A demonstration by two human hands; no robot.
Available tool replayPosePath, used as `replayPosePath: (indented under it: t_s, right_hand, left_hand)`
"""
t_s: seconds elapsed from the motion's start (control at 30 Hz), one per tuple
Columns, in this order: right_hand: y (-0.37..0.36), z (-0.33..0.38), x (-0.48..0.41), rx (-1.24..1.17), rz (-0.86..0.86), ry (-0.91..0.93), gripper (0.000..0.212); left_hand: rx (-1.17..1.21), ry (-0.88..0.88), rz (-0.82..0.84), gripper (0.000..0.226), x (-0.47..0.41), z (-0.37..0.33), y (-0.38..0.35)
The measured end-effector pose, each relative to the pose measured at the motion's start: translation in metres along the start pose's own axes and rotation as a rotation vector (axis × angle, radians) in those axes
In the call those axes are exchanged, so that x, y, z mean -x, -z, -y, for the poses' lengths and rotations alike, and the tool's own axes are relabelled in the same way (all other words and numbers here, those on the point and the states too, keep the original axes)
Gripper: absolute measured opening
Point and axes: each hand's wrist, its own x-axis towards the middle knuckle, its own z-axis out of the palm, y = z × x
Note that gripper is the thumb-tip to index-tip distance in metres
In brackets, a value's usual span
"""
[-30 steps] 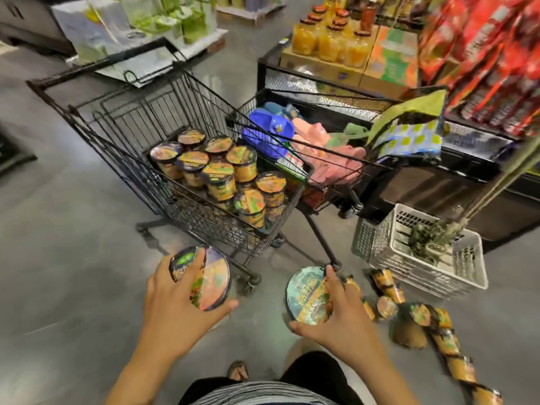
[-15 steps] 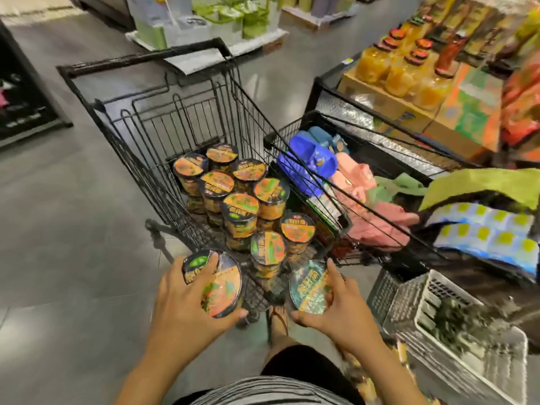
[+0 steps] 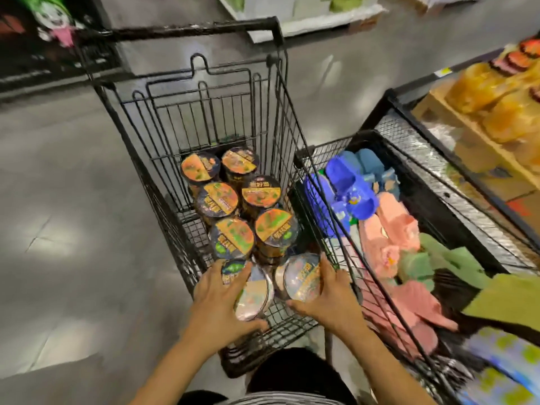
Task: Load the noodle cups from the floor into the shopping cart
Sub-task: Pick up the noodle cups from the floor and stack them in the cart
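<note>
A black wire shopping cart [image 3: 204, 112] stands in front of me with several noodle cups [image 3: 251, 229] upright inside, lids orange and green. My left hand [image 3: 216, 302] grips one noodle cup [image 3: 251, 290] by its lid over the near end of the cart basket. My right hand [image 3: 330, 299] grips a second noodle cup [image 3: 301, 279] beside it, just inside the cart's right wall. Both held cups sit low, near the standing ones. No cups on the floor are in view.
A second wire cart [image 3: 438, 200] on the right holds blue slippers [image 3: 350, 185], pink slippers [image 3: 391, 229] and green ones. A shelf with orange drink jugs [image 3: 496, 92] runs along the far right. Grey floor [image 3: 73, 229] lies open to the left.
I have risen from the floor and moved over the cart. Both hands carried their cups forward and down into the near end of the basket.
</note>
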Motion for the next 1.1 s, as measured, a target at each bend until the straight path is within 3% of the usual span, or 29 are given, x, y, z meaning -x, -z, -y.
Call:
replayPosePath:
  t_s: [0.3,0.63,0.9,1.1]
  right_hand:
    - [-0.006,-0.006,-0.055,0.066,0.205,0.082,0.141]
    - [-0.012,-0.021,-0.076,0.082,0.272,0.085,0.137]
    - [-0.021,-0.017,-0.079,0.060,0.206,0.072,0.131]
    - [-0.021,-0.015,-0.069,0.188,0.147,0.035,0.135]
  left_hand:
    - [-0.107,0.008,0.046,0.110,-0.030,-0.015,-0.028]
    - [-0.234,-0.033,0.100,0.110,-0.051,-0.008,-0.054]
    - [-0.247,-0.077,0.071,0.112,-0.054,-0.009,-0.052]
    - [-0.267,-0.109,0.091,0.102,-0.043,-0.010,-0.045]
